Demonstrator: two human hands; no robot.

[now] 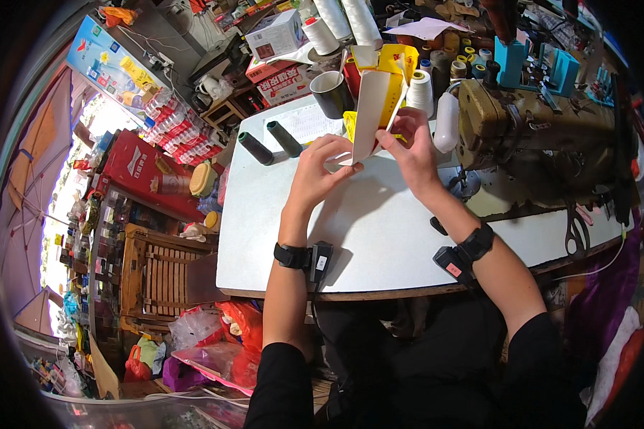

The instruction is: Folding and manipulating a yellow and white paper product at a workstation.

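Between my two hands stands a small yellow-and-white cardboard box (369, 111), raised over the white tabletop (379, 243) with its flaps spread at the top. My left hand (320, 168) is closed on its lower left corner, thumb and fingers pinching the card. On the other side my right hand (413, 149) grips the right edge, thumb against the card and fingers bent behind. Just behind the box are a dark mug (330, 95) and a white thread spool (420, 93). Two dark green thread cones (256, 149) lie tilted left of my left hand.
An old brown sewing machine (537, 121) occupies the table's right side, with black scissors (577, 230) near the front edge. Crowded thread spools (459, 69) and a turquoise holder (509, 63) stand at the back. A wooden chair (166, 279) and plastic bags (240, 329) are at left.
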